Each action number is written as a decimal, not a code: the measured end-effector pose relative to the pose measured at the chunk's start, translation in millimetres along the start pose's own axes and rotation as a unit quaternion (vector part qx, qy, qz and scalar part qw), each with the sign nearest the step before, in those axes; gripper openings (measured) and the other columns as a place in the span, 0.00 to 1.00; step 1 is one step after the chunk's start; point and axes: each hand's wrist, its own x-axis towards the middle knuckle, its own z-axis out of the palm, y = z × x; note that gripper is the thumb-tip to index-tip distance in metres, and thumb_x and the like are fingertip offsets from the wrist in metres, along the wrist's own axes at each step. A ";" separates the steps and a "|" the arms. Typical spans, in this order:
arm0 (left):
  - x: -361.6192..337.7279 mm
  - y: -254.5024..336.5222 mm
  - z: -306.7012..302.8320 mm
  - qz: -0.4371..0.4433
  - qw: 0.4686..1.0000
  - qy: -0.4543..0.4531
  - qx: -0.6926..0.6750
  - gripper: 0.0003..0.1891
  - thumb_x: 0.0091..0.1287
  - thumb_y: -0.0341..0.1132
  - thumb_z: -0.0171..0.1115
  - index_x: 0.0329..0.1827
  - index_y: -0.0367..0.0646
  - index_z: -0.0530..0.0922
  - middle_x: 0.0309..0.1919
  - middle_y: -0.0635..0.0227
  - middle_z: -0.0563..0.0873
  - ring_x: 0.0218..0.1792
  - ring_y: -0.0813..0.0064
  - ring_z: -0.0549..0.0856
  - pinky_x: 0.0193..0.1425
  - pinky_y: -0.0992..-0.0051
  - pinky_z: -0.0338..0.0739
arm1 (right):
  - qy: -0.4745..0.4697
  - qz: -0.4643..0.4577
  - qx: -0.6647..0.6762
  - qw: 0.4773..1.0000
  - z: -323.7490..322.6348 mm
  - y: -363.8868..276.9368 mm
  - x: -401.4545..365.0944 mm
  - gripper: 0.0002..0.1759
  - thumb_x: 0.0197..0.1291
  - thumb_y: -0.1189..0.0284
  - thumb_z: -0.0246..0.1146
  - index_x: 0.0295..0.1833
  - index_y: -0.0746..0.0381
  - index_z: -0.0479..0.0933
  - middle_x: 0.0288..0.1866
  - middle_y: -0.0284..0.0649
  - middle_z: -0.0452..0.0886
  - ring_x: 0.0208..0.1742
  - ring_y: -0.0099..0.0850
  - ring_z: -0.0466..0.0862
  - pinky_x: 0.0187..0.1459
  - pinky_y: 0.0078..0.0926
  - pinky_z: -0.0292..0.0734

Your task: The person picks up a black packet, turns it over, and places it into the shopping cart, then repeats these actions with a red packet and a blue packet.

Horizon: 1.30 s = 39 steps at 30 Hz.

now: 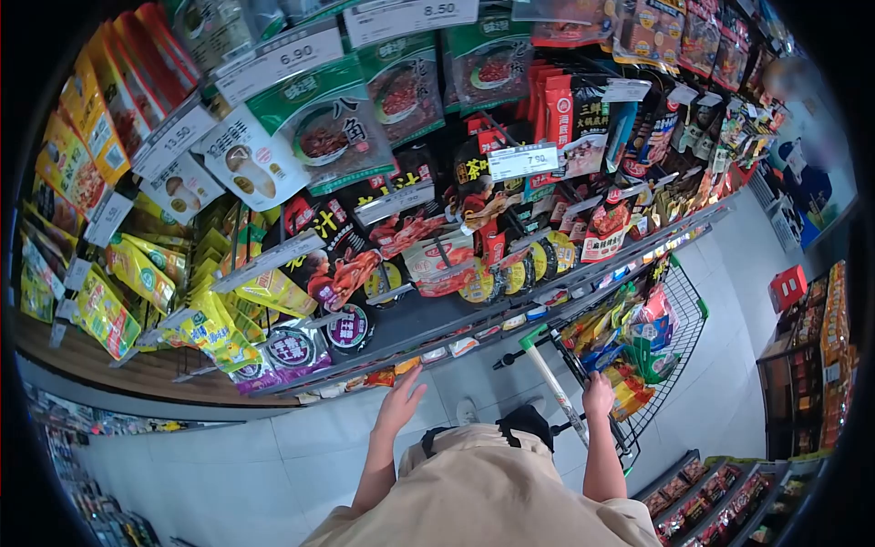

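The shopping cart is standing just ahead of the person, angled along the aisle. Its handle is sitting under the right hand, whose fingers are curling closed on the bar. The wire basket is already carrying a heap of bright packets, so a good share of the gathering looks done, though bare mesh is showing at the far end.

The left hand is hanging in the air, holding nothing. Its fingers are spreading wide and pointing up at the lowest shelf edge without touching it. A small red-orange packet is lying just beside those fingertips, and purple-labelled pouches are sitting further left. Above them, sauce and spice bags are hanging in rows behind price tags. Another person, blurred, is standing well down the aisle.
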 end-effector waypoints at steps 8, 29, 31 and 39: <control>20.1 12.0 19.0 0.037 0.999 -0.012 0.032 0.26 0.74 0.38 0.62 0.73 0.41 0.71 0.70 0.55 0.76 0.64 0.65 0.82 0.68 0.69 0.72 | 0.032 -0.002 0.007 0.999 -2.4 -6.3 -3.7 0.08 0.60 0.68 0.65 0.41 0.60 0.77 0.39 0.43 0.81 0.47 0.44 0.83 0.42 0.46 0.81; 72.7 111.1 93.9 0.044 0.998 -0.045 0.020 0.25 0.75 0.42 0.61 0.72 0.42 0.73 0.69 0.56 0.77 0.66 0.60 0.80 0.69 0.67 0.72 | 0.050 -0.052 0.048 0.996 -1.7 15.9 4.0 0.03 0.60 0.74 0.62 0.37 0.61 0.78 0.37 0.44 0.81 0.44 0.42 0.84 0.38 0.41 0.82; 71.3 111.7 98.8 0.040 0.998 -0.051 0.027 0.25 0.75 0.42 0.61 0.71 0.42 0.74 0.69 0.56 0.77 0.65 0.60 0.81 0.68 0.67 0.73 | 0.059 -0.053 0.045 0.996 -0.2 19.9 4.7 0.03 0.59 0.74 0.62 0.37 0.61 0.78 0.36 0.44 0.81 0.44 0.43 0.84 0.38 0.41 0.82; 66.8 116.0 105.6 0.059 0.997 -0.053 0.027 0.25 0.75 0.42 0.61 0.71 0.41 0.74 0.69 0.55 0.77 0.65 0.61 0.81 0.68 0.67 0.73 | 0.073 -0.048 0.040 0.995 -3.8 32.6 16.5 0.02 0.57 0.74 0.62 0.34 0.61 0.78 0.35 0.44 0.81 0.41 0.42 0.84 0.37 0.40 0.82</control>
